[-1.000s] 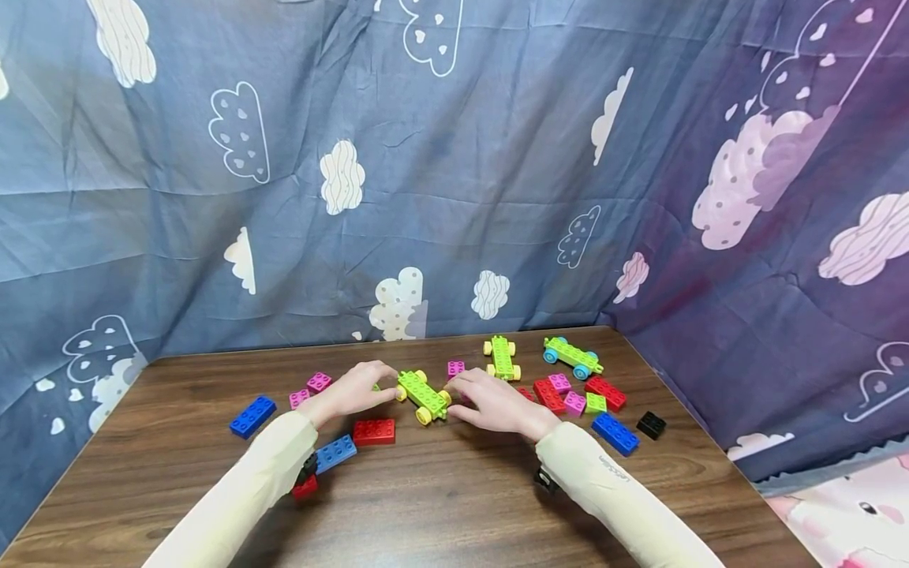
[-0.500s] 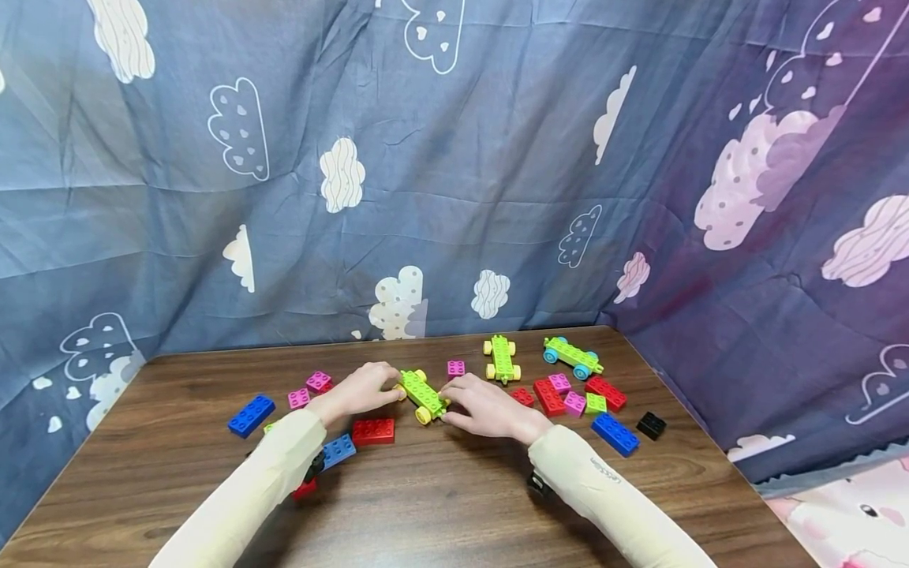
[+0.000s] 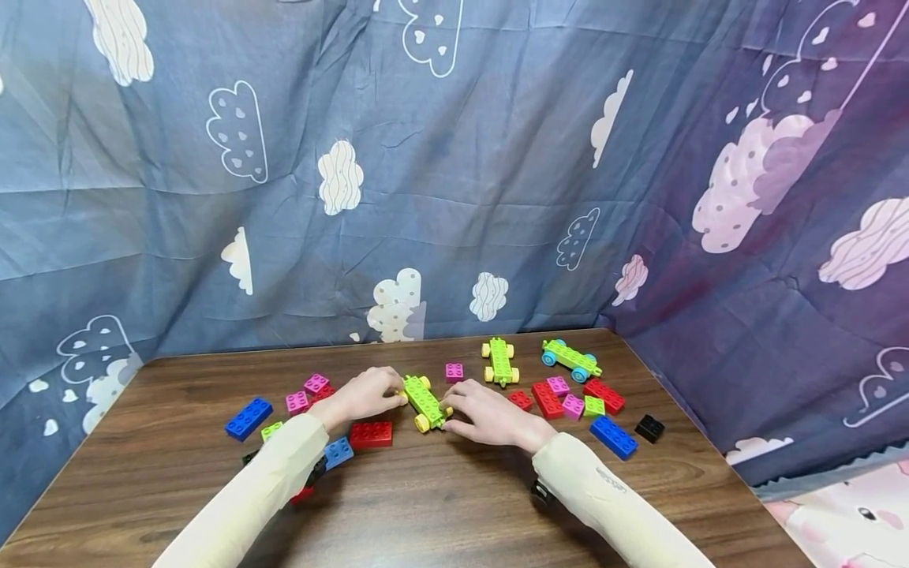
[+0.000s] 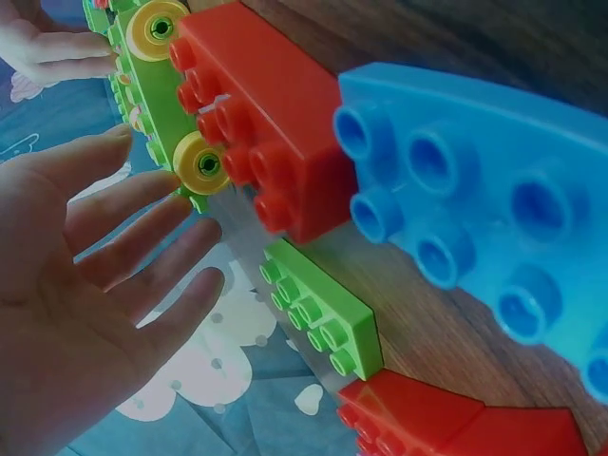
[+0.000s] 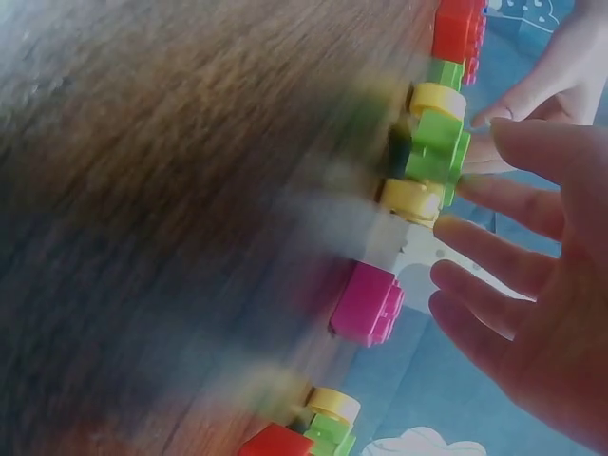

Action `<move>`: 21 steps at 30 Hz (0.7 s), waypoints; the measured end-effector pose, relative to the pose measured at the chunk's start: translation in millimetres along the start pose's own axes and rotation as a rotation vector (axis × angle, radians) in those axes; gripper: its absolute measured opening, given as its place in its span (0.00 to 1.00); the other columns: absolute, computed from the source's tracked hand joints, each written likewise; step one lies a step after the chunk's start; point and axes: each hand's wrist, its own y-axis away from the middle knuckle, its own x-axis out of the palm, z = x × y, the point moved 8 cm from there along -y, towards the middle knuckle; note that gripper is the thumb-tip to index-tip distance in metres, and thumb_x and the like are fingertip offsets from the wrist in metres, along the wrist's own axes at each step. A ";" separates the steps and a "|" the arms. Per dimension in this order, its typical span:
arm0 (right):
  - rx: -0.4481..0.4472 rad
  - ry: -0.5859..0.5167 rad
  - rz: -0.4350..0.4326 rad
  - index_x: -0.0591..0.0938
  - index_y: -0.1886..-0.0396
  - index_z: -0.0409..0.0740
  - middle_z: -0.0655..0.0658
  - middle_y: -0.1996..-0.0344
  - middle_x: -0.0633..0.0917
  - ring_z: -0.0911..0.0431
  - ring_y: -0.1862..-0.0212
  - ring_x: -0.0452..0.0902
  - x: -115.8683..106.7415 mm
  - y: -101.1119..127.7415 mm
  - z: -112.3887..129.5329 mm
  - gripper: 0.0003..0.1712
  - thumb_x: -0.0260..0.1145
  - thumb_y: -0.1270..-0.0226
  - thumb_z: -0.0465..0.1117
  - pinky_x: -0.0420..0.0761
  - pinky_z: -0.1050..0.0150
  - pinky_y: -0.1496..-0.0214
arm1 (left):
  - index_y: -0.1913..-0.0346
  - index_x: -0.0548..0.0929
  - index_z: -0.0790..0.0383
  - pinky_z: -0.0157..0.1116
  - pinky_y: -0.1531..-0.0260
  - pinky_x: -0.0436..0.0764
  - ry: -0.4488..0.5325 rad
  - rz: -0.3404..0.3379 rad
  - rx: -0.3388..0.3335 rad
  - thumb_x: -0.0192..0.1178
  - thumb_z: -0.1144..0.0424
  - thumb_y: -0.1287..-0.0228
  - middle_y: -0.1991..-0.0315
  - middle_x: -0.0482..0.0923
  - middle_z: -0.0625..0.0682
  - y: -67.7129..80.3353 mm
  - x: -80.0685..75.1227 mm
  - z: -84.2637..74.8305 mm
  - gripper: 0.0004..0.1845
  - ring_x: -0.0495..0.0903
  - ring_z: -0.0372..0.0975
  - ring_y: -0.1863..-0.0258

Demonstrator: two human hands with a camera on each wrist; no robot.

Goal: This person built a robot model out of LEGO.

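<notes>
Flanking green wheeled base (image 3: 425, 404) at middle of counter (image 3: 454, 505): left hand (image 3: 368, 394) to left, right hand (image 3: 490, 414) to right. Grip slack on both, fingers loosely extended, curled round nothing; whether fingertips touch yellow wheels (image 3: 422, 424), can't tell. Risk, to my eye: uneven push from one side could set base rolling, slewing into red brick (image 3: 372, 435) near left. Low-dragging left sleeve (image 3: 284, 457) might shift light-blue brick (image 3: 338, 452) beside it.
</notes>
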 end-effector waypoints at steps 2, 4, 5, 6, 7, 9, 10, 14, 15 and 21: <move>-0.001 -0.010 0.009 0.84 0.49 0.45 0.46 0.49 0.84 0.52 0.44 0.76 0.3 0.9 1.2 0.16 0.65 0.30 0.48 0.78 0.55 0.40 | 0.61 0.88 0.66 0.48 0.48 0.82 -0.002 0.007 0.012 0.63 0.64 0.34 0.54 0.85 0.60 -0.1 0.4 -3.2 0.09 0.83 0.50 0.51; 0.001 -0.017 0.020 0.84 0.50 0.46 0.47 0.50 0.84 0.53 0.44 0.77 0.7 1.8 2.1 0.15 0.64 0.30 0.48 0.79 0.55 0.40 | 0.60 0.88 0.67 0.49 0.48 0.82 -0.007 0.016 0.022 0.63 0.64 0.34 0.53 0.84 0.62 -0.3 1.3 -6.3 0.09 0.83 0.51 0.51; 0.004 -0.018 0.025 0.84 0.50 0.46 0.47 0.50 0.85 0.54 0.44 0.77 0.9 2.4 2.3 0.15 0.64 0.29 0.48 0.79 0.55 0.41 | 0.59 0.88 0.68 0.49 0.48 0.81 0.003 0.024 0.015 0.63 0.64 0.34 0.52 0.84 0.62 -0.4 2.1 -6.8 0.10 0.83 0.52 0.50; 0.007 -0.020 0.030 0.83 0.50 0.46 0.48 0.51 0.85 0.54 0.45 0.78 0.9 3.2 2.5 0.15 0.64 0.29 0.48 0.79 0.55 0.41 | 0.58 0.88 0.68 0.50 0.47 0.81 0.006 0.030 0.009 0.63 0.64 0.34 0.51 0.84 0.63 -0.4 2.9 -7.2 0.10 0.82 0.52 0.50; 0.010 -0.023 0.032 0.83 0.50 0.47 0.48 0.51 0.85 0.55 0.45 0.78 1.2 3.9 2.6 0.15 0.63 0.29 0.48 0.80 0.55 0.42 | 0.58 0.88 0.68 0.50 0.47 0.81 0.004 0.033 0.004 0.63 0.64 0.34 0.51 0.84 0.63 -0.4 3.8 -7.4 0.11 0.82 0.52 0.49; 0.010 -0.027 0.031 0.83 0.50 0.47 0.49 0.52 0.85 0.56 0.47 0.79 1.3 5.5 2.9 0.15 0.63 0.29 0.48 0.80 0.56 0.43 | 0.56 0.88 0.68 0.50 0.47 0.81 -0.010 0.041 -0.005 0.63 0.63 0.34 0.50 0.83 0.63 -0.3 6.1 -7.5 0.11 0.82 0.53 0.49; 0.010 -0.028 0.029 0.83 0.50 0.47 0.49 0.53 0.85 0.56 0.47 0.79 1.2 6.4 3.0 0.15 0.63 0.29 0.48 0.80 0.56 0.43 | 0.56 0.88 0.68 0.50 0.47 0.81 -0.017 0.043 -0.008 0.63 0.63 0.34 0.50 0.83 0.62 -0.4 7.2 -7.4 0.11 0.82 0.53 0.49; 0.004 -0.028 0.011 0.83 0.49 0.46 0.49 0.53 0.85 0.57 0.48 0.79 0.5 9.3 4.4 0.15 0.65 0.30 0.47 0.81 0.57 0.43 | 0.56 0.88 0.67 0.49 0.47 0.82 -0.055 0.031 0.001 0.64 0.62 0.34 0.51 0.83 0.60 -0.2 10.2 -8.4 0.11 0.82 0.51 0.50; 0.003 -0.022 0.004 0.83 0.49 0.47 0.50 0.53 0.85 0.57 0.48 0.79 0.2 9.7 4.8 0.15 0.65 0.31 0.47 0.81 0.57 0.44 | 0.57 0.88 0.66 0.48 0.48 0.82 -0.070 0.018 0.010 0.64 0.62 0.35 0.52 0.83 0.59 -0.2 10.1 -9.5 0.10 0.82 0.50 0.51; 0.019 0.038 -0.039 0.84 0.51 0.47 0.50 0.54 0.85 0.57 0.50 0.81 0.7 9.7 5.9 0.15 0.67 0.32 0.47 0.82 0.58 0.48 | 0.61 0.88 0.64 0.44 0.57 0.84 -0.155 -0.090 0.015 0.67 0.62 0.39 0.60 0.84 0.55 0.4 5.1 -12.5 0.08 0.82 0.47 0.58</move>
